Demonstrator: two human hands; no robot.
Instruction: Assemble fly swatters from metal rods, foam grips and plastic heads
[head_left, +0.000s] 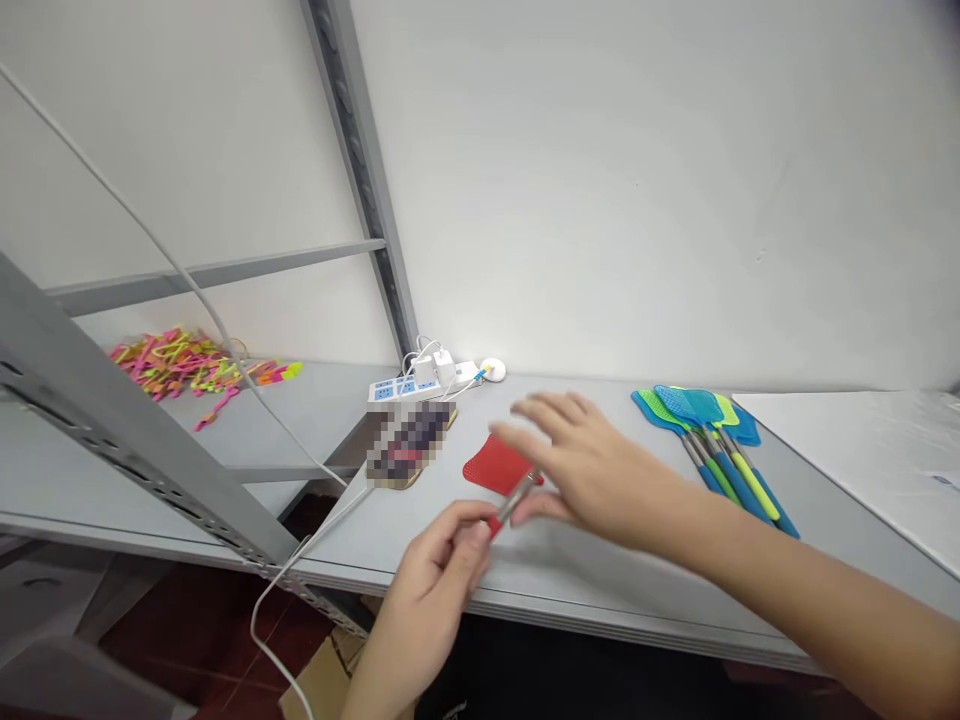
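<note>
My left hand (446, 570) is closed round the red handle of a fly swatter. The swatter's perforated red head (496, 466) is over the shelf top, joined to the handle by a short metal shaft (517, 495). Just above and beside that shaft is my right hand (574, 455), fingers spread and slightly blurred. Its thumb is close to the shaft; whether it touches I cannot tell. A pile of blue and green fly swatters (720, 450) with metal shafts lies to the right, heads toward the wall.
A white power strip (405, 388) with plugged-in chargers lies at the back, near a round white object (493, 370). A pixelated item (411, 447) is left of the red swatter. Grey metal posts (142, 420), a loose white cable (187, 280) and colourful small pieces (187, 365) are further left.
</note>
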